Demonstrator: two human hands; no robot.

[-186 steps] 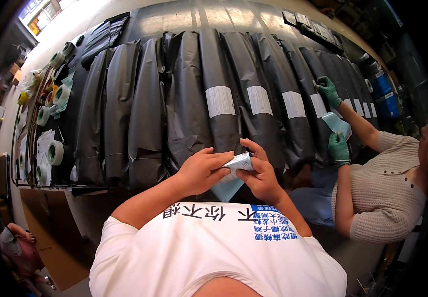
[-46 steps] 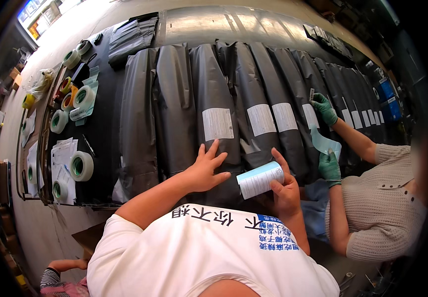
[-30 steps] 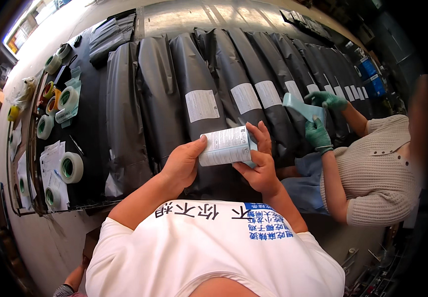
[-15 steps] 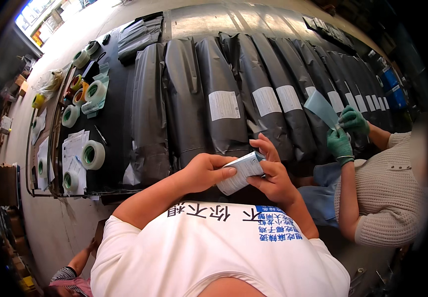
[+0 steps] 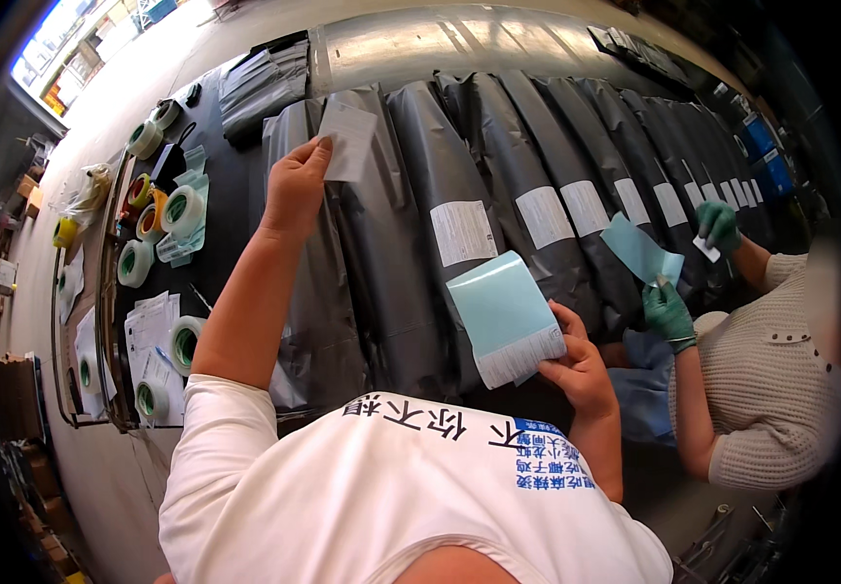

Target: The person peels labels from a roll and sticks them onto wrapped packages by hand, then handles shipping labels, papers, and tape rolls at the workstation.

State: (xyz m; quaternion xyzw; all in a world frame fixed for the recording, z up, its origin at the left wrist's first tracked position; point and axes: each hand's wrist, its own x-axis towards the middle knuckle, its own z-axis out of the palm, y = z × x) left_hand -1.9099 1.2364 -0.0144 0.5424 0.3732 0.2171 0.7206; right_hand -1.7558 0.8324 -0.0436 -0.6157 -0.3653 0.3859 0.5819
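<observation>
My left hand [image 5: 296, 192] is raised over the leftmost dark grey bags, pinching a white label [image 5: 352, 138] between thumb and fingers. My right hand [image 5: 582, 368], low in front of my chest, grips a pale blue backing sheet [image 5: 501, 304] by its lower right corner. A printed white strip remains along that sheet's lower edge. Below the raised label lies a long grey plastic bag [image 5: 372, 263] with no label showing. The bag to its right [image 5: 440, 161] carries a white label [image 5: 462, 233], partly beside the backing sheet in my view.
Rolls of tape [image 5: 183, 210], papers [image 5: 153, 326] and a pen lie at the left table end. Folded grey bags [image 5: 265, 78] are stacked behind. At right, a co-worker's green-gloved hands [image 5: 670, 316] hold a blue backing sheet [image 5: 637, 247] and a small white piece.
My hands have separated: the left went up and left with a label, while the right keeps the backing sheet, now opened out with its blue side showing. The co-worker's gloves have moved apart.
</observation>
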